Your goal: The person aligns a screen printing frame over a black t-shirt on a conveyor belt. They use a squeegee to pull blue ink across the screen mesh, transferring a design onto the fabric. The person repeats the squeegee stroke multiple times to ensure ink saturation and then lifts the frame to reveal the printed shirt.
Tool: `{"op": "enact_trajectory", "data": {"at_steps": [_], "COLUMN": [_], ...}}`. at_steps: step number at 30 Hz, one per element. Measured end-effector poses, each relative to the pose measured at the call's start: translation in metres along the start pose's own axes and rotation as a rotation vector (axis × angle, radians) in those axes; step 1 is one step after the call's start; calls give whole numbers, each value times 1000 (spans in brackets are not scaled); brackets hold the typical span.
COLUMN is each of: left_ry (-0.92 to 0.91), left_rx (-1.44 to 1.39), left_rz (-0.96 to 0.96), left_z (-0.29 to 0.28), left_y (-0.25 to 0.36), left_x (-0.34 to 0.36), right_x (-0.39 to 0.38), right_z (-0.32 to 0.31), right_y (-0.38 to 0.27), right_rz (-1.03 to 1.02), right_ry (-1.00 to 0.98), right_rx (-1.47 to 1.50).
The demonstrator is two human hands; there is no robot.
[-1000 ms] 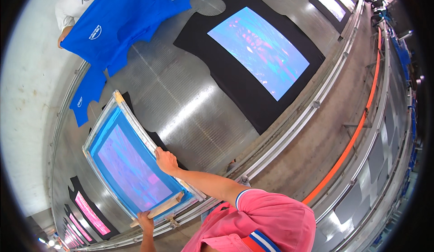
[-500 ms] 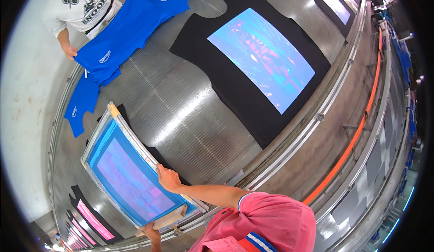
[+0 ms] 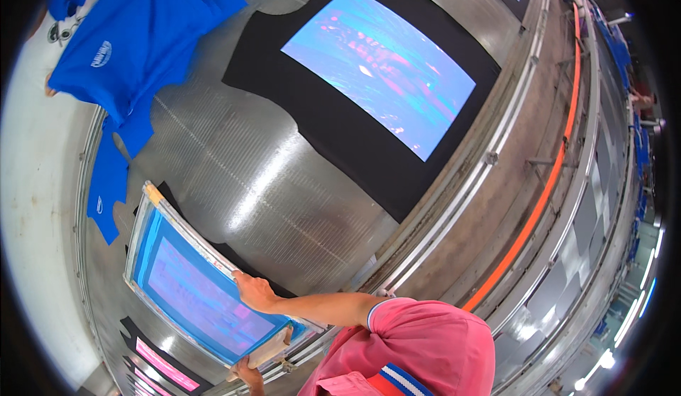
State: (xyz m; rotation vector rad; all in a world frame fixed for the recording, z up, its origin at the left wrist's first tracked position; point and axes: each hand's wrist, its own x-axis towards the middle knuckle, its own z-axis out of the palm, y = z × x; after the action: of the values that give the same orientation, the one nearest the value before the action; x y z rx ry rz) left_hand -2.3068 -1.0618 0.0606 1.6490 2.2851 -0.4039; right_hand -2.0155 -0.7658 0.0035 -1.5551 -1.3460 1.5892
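Observation:
A screen-printing frame (image 3: 207,253) with blue mesh and a pink-violet image area lies over a dark garment (image 3: 174,199) at lower left, hiding most of it. My right hand (image 3: 257,293) is closed on the frame's long edge. At its near lower corner, my left hand (image 3: 245,373) grips the edge, the fingers partly hidden. Inside the near end rests a pale squeegee (image 3: 268,348). Whether the frame touches the garment I cannot tell. Beyond it, a black shirt panel (image 3: 333,133) carrying a blue and pink print (image 3: 383,69) is spread on the metal table (image 3: 213,151).
At upper left, a co-worker, mostly hidden, holds up blue fabric (image 3: 138,30); another blue piece (image 3: 106,183) lies by the table's far edge. Dark pieces with pink prints (image 3: 167,364) continue at lower left. Metal rails (image 3: 489,158) and an orange strip (image 3: 528,243) run along the right.
My view has shifted. The frame's far end sits lower in the picture, with both hands still on it. The co-worker's blue fabric has been lifted and now covers most of that person.

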Motion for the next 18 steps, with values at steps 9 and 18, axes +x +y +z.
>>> {"op": "enact_trajectory", "data": {"at_steps": [9,18], "left_ry": [11,30], "left_rx": [-81,-42], "left_rz": [51,53], "left_z": [2,-9], "left_y": [-4,7], "left_x": [4,0], "right_x": [0,-1], "right_z": [9,0], "right_y": [3,-3], "right_rz": [-64,-53], "right_ry": [97,69], "right_rx": [-28,-23]}}
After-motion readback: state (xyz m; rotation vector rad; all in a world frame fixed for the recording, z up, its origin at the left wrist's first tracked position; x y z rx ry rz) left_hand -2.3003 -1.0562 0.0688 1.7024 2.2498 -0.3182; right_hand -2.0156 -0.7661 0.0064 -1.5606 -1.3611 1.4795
